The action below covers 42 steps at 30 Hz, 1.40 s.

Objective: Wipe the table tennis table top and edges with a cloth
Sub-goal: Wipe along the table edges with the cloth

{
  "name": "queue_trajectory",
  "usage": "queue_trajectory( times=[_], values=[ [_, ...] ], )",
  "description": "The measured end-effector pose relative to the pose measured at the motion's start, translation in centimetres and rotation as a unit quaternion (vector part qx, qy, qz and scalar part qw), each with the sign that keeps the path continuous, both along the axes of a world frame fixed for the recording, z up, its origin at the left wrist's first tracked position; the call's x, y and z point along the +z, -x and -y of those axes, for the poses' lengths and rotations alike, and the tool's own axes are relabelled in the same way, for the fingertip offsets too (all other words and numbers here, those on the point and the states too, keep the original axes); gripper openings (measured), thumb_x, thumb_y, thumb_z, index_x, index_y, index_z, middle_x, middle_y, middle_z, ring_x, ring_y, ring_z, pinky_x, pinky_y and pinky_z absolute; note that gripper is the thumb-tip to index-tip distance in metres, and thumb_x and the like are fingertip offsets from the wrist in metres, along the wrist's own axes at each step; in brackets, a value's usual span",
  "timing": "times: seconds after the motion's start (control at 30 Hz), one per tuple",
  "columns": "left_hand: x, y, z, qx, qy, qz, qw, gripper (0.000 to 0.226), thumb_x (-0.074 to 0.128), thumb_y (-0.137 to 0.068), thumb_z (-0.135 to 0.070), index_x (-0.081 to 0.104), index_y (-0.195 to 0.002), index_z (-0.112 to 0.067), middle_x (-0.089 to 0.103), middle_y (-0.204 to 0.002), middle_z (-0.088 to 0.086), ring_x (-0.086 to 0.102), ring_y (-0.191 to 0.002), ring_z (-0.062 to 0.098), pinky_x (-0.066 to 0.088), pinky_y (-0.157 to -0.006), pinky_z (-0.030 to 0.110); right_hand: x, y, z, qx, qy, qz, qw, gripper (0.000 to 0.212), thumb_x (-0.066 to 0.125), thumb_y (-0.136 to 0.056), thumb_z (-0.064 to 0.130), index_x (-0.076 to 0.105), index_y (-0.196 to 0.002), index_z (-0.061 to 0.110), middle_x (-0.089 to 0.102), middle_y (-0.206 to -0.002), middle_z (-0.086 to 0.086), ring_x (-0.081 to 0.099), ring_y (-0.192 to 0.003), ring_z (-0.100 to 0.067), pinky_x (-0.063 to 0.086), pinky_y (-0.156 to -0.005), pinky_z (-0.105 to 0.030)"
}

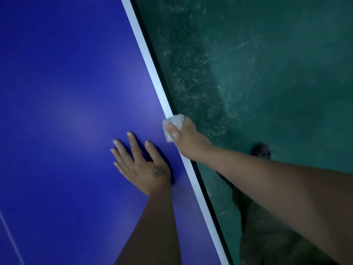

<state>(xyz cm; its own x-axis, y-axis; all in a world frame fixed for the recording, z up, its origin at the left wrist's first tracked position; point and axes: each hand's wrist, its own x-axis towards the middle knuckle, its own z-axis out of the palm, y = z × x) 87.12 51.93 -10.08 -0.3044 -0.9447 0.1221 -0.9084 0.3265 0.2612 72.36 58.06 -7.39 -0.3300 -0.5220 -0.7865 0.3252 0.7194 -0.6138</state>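
R hand (186, 139) grips nubby white cloth (172, 125) on table (63, 77) edge stripe (152, 73); L hand (142, 162), fingers spread flat on smooth blue top beside it.

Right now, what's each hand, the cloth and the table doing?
table, blue top, hands and cloth on it.
left hand, flat, fingers spread, resting on the top.
right hand, gripping the cloth at the edge.
cloth, bunched, pressed on the white edge stripe.
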Motion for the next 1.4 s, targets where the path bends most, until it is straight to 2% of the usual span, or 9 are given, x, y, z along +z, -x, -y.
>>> queue_trajectory(
  times=[0.33, 0.53, 0.67, 0.83, 0.9, 1.0, 1.13, 1.27, 1.4],
  values=[
    [-0.1, -0.2, 0.2, -0.014, -0.007, 0.008, 1.000, 0.055, 0.050, -0.112, -0.042, 0.047, -0.165, -0.027, 0.027, -0.179, 0.005, 0.021, -0.167, 0.026, 0.020, -0.133, 0.058, 1.2, 7.8, 7.4, -0.002, -0.036, -0.026, 0.999, 0.082, 0.034, -0.110, 0.066, 0.019, -0.164, 0.007, 0.033, -0.169, -0.013, 0.048, -0.145, -0.035, 0.043, -0.115, -0.047],
    [0.7, 0.1, 0.3, -0.011, -0.034, 0.027, 0.999, 0.057, 0.049, -0.111, -0.042, 0.046, -0.165, -0.025, 0.025, -0.180, 0.005, 0.019, -0.168, 0.027, 0.021, -0.133, 0.059, 1.8, 5.3, 6.6, -0.043, -0.035, -0.053, 0.997, 0.065, 0.038, -0.112, 0.056, 0.023, -0.160, 0.016, 0.041, -0.159, -0.008, 0.057, -0.130, -0.032, 0.041, -0.093, -0.039],
    [0.6, 0.2, 0.7, -0.006, -0.052, 0.035, 0.998, 0.060, 0.051, -0.108, -0.040, 0.045, -0.166, -0.023, 0.024, -0.180, 0.005, 0.019, -0.168, 0.029, 0.020, -0.132, 0.061, 2.3, 6.1, 6.9, -0.020, -0.066, -0.004, 0.998, 0.067, 0.038, -0.110, 0.060, 0.025, -0.159, 0.016, 0.044, -0.157, -0.004, 0.058, -0.128, -0.032, 0.045, -0.094, -0.041],
    [1.7, 1.8, 1.1, -0.005, -0.066, 0.020, 0.998, 0.054, 0.054, -0.107, -0.029, 0.053, -0.159, -0.012, 0.033, -0.175, 0.016, 0.028, -0.163, 0.039, 0.027, -0.126, 0.069, 0.8, 15.5, 14.6, 0.011, -0.005, 0.034, 0.999, 0.043, 0.038, -0.112, 0.059, 0.039, -0.133, 0.021, 0.052, -0.139, -0.012, 0.059, -0.119, -0.031, 0.046, -0.116, -0.045],
    [2.1, 4.3, 3.9, 0.003, -0.049, -0.029, 0.998, 0.048, 0.060, -0.106, -0.019, 0.058, -0.152, -0.006, 0.043, -0.167, 0.022, 0.040, -0.155, 0.043, 0.036, -0.122, 0.064, 0.7, 17.8, 17.2, -0.026, -0.014, 0.028, 0.999, 0.059, 0.040, -0.112, 0.058, 0.037, -0.149, 0.013, 0.049, -0.150, -0.013, 0.057, -0.130, -0.032, 0.043, -0.108, -0.035],
    [2.6, 11.9, 12.3, -0.027, -0.031, -0.116, 0.992, 0.040, 0.065, -0.106, -0.010, 0.062, -0.144, 0.002, 0.051, -0.155, 0.027, 0.050, -0.146, 0.043, 0.042, -0.121, 0.056, 1.4, 16.3, 16.8, -0.087, -0.013, 0.001, 0.996, 0.067, 0.043, -0.111, 0.057, 0.030, -0.159, 0.012, 0.044, -0.153, -0.011, 0.055, -0.133, -0.034, 0.045, -0.104, -0.041],
    [3.1, 26.3, 26.5, -0.106, -0.048, -0.137, 0.984, 0.050, 0.056, -0.108, -0.023, 0.053, -0.155, -0.006, 0.042, -0.166, 0.019, 0.038, -0.158, 0.032, 0.024, -0.129, 0.020, 0.7, 13.9, 14.3, -0.114, 0.004, 0.044, 0.992, 0.063, 0.041, -0.110, 0.059, 0.030, -0.157, 0.018, 0.045, -0.146, -0.004, 0.058, -0.124, -0.024, 0.050, -0.108, -0.048],
    [1.7, 34.3, 33.4, -0.104, -0.037, -0.011, 0.994, 0.060, 0.038, -0.113, -0.051, 0.036, -0.169, -0.029, 0.023, -0.180, 0.004, 0.016, -0.168, 0.024, 0.009, -0.136, 0.041, 0.2, 16.0, 16.5, -0.098, -0.006, 0.038, 0.994, 0.051, 0.042, -0.107, 0.066, 0.042, -0.134, 0.023, 0.052, -0.130, -0.001, 0.062, -0.106, -0.018, 0.052, -0.091, -0.041],
    [1.1, 34.8, 33.4, -0.063, -0.021, 0.023, 0.998, 0.063, 0.031, -0.111, -0.062, 0.036, -0.168, -0.038, 0.022, -0.181, 0.000, 0.013, -0.169, 0.023, 0.006, -0.136, 0.044, -0.1, 22.1, 22.3, -0.135, 0.050, -0.011, 0.990, 0.034, 0.047, -0.111, 0.053, 0.059, -0.118, 0.022, 0.059, -0.099, 0.010, 0.060, -0.086, -0.007, 0.053, -0.081, -0.025]
  ],
)
